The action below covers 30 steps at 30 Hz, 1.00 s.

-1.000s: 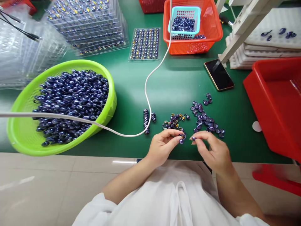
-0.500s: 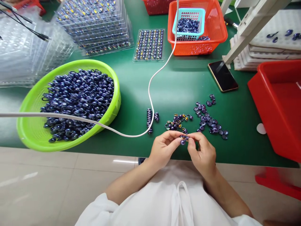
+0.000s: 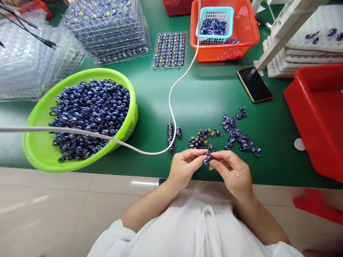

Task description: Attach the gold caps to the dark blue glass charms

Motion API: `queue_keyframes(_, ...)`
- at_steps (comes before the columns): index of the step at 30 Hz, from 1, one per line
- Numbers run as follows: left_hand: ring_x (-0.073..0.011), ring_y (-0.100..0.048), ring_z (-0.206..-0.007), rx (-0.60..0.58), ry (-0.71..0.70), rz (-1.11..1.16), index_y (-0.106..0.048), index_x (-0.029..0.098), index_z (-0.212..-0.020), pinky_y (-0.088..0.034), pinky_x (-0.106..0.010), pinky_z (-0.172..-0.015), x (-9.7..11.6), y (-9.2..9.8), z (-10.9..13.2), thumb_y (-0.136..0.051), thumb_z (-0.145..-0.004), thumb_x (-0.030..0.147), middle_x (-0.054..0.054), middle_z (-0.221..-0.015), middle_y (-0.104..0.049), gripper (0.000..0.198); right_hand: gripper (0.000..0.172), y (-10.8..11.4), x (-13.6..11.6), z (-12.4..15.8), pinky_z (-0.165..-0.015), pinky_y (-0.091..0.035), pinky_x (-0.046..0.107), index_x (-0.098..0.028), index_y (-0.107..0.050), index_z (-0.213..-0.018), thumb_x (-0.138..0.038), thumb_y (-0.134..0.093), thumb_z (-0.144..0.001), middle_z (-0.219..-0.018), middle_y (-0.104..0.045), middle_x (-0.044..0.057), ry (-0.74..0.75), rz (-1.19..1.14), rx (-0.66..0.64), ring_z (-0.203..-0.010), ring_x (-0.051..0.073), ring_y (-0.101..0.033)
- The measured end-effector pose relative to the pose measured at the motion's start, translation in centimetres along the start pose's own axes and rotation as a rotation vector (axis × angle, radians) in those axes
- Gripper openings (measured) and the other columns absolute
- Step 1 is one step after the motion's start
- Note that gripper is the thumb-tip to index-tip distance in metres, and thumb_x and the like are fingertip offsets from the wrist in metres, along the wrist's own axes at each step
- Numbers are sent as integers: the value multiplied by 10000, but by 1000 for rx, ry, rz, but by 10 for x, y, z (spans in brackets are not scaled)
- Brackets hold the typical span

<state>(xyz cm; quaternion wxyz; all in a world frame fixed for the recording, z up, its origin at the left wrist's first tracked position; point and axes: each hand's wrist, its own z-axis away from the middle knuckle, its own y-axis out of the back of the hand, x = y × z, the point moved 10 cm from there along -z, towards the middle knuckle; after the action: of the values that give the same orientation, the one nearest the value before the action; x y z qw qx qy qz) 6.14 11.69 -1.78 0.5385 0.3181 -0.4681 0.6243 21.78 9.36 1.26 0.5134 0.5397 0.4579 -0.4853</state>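
Green desk [image 3: 152,107]: left hand [image 3: 184,166] pinches dark beaded ring [image 3: 206,161]; right hand [image 3: 235,170] meets it, grip unclear; we judge: fitting, next calling for steadiness.

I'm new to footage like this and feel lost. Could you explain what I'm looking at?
There is no machine here. A camera worn on a person's head looks forward and down at their own bare hands. The left hand pinches a small dark ring; the right hand has its fingertips at it too, though whether they grip anything is too small to tell. On the green table just beyond lie loose dark beads. To the left is a lime basket heaped with dark pieces. Farther back are an orange basket and a phone.
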Motion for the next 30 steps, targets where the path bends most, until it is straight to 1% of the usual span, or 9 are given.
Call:
queue_keyframes(2,-185,-738,-775,-1,-27,-27,-833,190,-868,-605,-279,-745,5,0,1,-850,-711,278,-59,-844,-809,181,111,1,3,-1,-602,-615,243,-277,-728,-973,-265,-752,-865,-814,-742,-28,-18,-31,7,-635,129,-708)
queue_keyframes(5,-180,-736,-782,-4,-90,-68,-836,198,-876,-603,-269,-740,13,0,3,-828,-737,250,-58,-852,-803,148,98,1,3,-4,-586,-609,254,-273,-755,-947,-256,-764,-851,-779,-738,-25,3,-62,1,-617,130,-695)
queue_keyframes(8,-180,-732,-774,6,-173,-141,-839,204,-892,-596,-262,-713,20,0,4,-806,-761,222,-63,-849,-799,137,114,0,1,-6,-596,-615,272,-282,-770,-954,-241,-764,-848,-790,-747,-21,32,-93,-18,-631,137,-693)
queue_keyframes(11,-181,-731,-780,6,-290,-225,-837,219,-926,-588,-264,-720,28,0,7,-780,-790,195,-68,-859,-803,150,120,1,0,-7,-606,-621,268,-292,-770,-947,-231,-767,-844,-811,-757,-25,36,-86,-16,-641,136,-702)
queue_keyframes(15,-164,-718,-768,-37,-427,-297,-823,242,-1008,-579,-263,-724,36,-5,11,-719,-854,183,-62,-867,-802,195,91,2,4,-8,-609,-633,267,-277,-759,-920,-266,-782,-833,-785,-759,-24,-22,-20,-8,-628,143,-718)
queue_keyframes(20,-159,-698,-753,-105,-529,-388,-804,231,-1072,-563,-265,-703,43,-12,15,-654,-910,182,-70,-855,-785,227,92,2,7,-9,-622,-646,266,-259,-755,-932,-295,-769,-848,-785,-765,-15,-58,-9,-14,-645,151,-736)
queue_keyframes(25,-175,-703,-835,-173,-602,-445,-765,213,-1159,-564,-290,-754,48,-20,21,-595,-931,126,-99,-937,-775,298,95,5,6,-9,-647,-637,247,-262,-747,-970,-279,-737,-877,-807,-763,-18,-59,42,-25,-660,136,-733)
queue_keyframes(30,-189,-708,-841,-190,-579,-465,-766,204,-1126,-568,-314,-786,48,-22,20,-644,-915,162,-102,-940,-779,248,125,3,9,-10,-581,-623,238,-244,-744,-996,-305,-715,-890,-749,-728,-15,-100,57,-92,-609,127,-694)
